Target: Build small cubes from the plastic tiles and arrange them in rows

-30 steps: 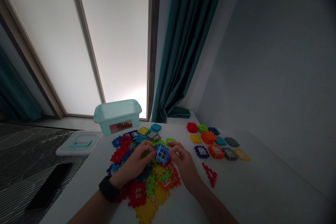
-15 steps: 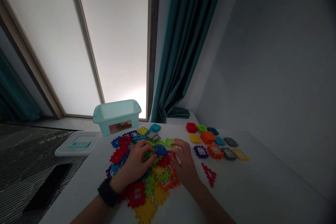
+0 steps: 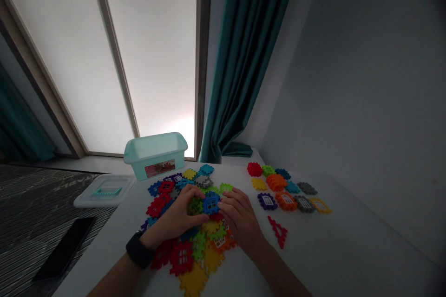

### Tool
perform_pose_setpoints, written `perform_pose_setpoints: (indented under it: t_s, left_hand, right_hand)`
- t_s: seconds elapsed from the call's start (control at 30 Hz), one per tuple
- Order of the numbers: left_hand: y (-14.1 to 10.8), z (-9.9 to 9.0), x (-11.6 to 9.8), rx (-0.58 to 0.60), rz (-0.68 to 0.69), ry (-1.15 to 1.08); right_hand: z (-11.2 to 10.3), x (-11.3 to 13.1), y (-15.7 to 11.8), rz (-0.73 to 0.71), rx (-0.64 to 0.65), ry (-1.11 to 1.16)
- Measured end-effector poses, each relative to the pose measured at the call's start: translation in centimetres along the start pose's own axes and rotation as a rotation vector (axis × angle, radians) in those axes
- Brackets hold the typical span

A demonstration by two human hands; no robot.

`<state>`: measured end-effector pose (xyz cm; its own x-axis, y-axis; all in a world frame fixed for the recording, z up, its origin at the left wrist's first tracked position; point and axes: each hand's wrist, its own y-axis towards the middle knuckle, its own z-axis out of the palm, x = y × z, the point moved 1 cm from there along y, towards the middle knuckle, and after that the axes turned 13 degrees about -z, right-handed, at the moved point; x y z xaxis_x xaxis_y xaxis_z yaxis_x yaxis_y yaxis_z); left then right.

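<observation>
My left hand [image 3: 176, 213] grips a green interlocking plastic piece [image 3: 195, 206] with its fingers. Against that piece stands a blue window piece [image 3: 211, 203], held from the right by the fingertips of my right hand [image 3: 239, 219]. I cannot tell whether the two pieces are locked together. Beneath both hands lies a loose heap of multicoloured pieces [image 3: 181, 258] on the white table [image 3: 313, 250]. A black watch [image 3: 139, 250] circles my left wrist. The hands hide the middle of the heap.
Further right, a spread of separate pieces includes an orange stack [image 3: 276, 182] and a red triangular frame [image 3: 278, 232]. A mint plastic box [image 3: 155, 155] stands at the far edge, its lid [image 3: 104, 191] to the left. A black phone [image 3: 64, 248] lies on the striped floor beyond the table's left edge.
The blue piece has tilted from lying flatter to standing upright with its window facing me. My hands have drawn closer around it and the green piece.
</observation>
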<state>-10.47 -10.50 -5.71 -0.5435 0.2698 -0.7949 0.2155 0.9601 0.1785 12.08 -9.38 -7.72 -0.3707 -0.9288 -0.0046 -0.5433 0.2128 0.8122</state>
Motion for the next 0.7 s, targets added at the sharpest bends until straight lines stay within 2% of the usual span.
perform_pose_setpoints:
  t_s: [0.13, 0.2, 0.4, 0.57, 0.7]
  left_hand:
    - [0.2, 0.3, 0.8, -0.212, 0.084, 0.184]
    - [0.2, 0.5, 1.0, -0.263, 0.132, 0.256]
    - [0.0, 0.6, 1.0, -0.269, 0.183, 0.289]
    - [-0.2, 1.0, 0.7, -0.235, 0.198, 0.281]
    - [-0.2, 1.1, 0.8, -0.251, 0.209, 0.315]
  right_hand:
    - [0.2, 0.0, 0.2, 0.031, 0.034, 0.012]
    - [0.4, 0.1, 0.2, 0.07, 0.039, 0.022]
    - [0.7, 0.3, -0.1, 0.152, 0.061, 0.051]
    - [0.7, 0.3, -0.3, 0.161, 0.068, 0.059]
    - [0.7, 0.4, -0.2, 0.158, 0.057, 0.069]
